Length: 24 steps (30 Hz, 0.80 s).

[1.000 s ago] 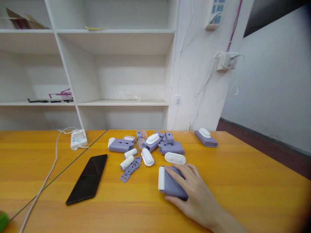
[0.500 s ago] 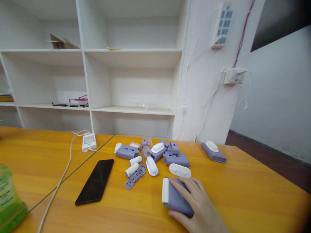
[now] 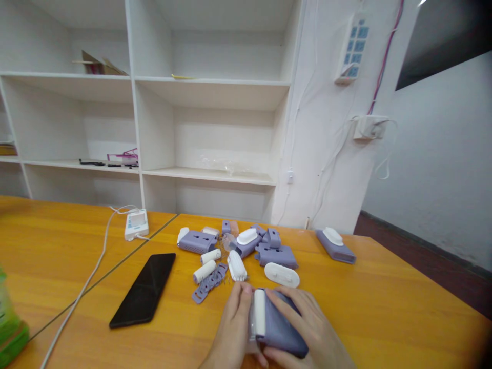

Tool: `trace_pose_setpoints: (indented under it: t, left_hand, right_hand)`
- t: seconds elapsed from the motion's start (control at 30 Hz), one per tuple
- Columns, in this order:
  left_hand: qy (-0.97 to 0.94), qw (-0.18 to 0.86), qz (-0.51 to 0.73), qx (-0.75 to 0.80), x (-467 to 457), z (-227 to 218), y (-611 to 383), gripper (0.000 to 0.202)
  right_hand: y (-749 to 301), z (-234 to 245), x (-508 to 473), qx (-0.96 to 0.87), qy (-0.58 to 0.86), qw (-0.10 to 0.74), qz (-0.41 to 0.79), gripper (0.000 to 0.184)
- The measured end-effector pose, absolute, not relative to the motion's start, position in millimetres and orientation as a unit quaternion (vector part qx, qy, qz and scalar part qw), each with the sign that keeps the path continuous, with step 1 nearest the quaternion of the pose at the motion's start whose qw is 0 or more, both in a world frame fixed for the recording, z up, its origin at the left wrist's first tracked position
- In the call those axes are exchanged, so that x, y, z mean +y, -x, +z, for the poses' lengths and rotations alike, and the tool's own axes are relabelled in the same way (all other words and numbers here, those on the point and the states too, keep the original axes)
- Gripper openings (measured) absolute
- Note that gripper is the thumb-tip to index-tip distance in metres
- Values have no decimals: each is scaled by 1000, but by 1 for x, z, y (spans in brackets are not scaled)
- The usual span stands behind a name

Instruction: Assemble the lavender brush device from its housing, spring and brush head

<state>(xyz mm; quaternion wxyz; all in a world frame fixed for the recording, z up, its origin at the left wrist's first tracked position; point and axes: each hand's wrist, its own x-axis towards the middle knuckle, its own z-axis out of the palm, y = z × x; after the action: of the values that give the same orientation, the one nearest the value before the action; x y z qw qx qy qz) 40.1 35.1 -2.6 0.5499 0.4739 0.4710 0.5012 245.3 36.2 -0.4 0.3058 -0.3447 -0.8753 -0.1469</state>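
Observation:
My right hand (image 3: 313,328) grips a purple plastic casing (image 3: 282,325) just above the table at the front. A white roller (image 3: 260,312) sits in the casing's left end. Against that end my left hand (image 3: 231,330) holds a clear plastic piece (image 3: 252,325), its fingers closed around it; part of the piece is hidden. Beyond my hands lie a white oval lid (image 3: 282,275), a white ribbed part (image 3: 236,265), two loose white rollers (image 3: 205,270) and flat purple strips (image 3: 209,284). Small metal springs or pins lie near the strips, too small to make out.
More purple casings (image 3: 277,254) are heaped at the back of the table. Another casing with a white top (image 3: 335,245) lies off to the right. Leftward are a black phone (image 3: 144,289), a white power strip (image 3: 137,224) with its cable, and a green package (image 3: 11,328).
My left hand has come into view with the clear piece and now meets the roller end of the casing. My right hand keeps its hold. The view has shifted slightly.

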Motion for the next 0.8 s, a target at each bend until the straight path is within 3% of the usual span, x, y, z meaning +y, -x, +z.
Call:
trace_pose_setpoints:
  t: [0.47,0.8]
  left_hand:
    - [-560,412,492,525,17,3,-35,42]
    - [-522,433,523,516,19,1,-32,43]
  right_hand:
    - [-230,19,28,-870,248,287,-314,76]
    - [-233,21,28,-867,240,290,-326,70]
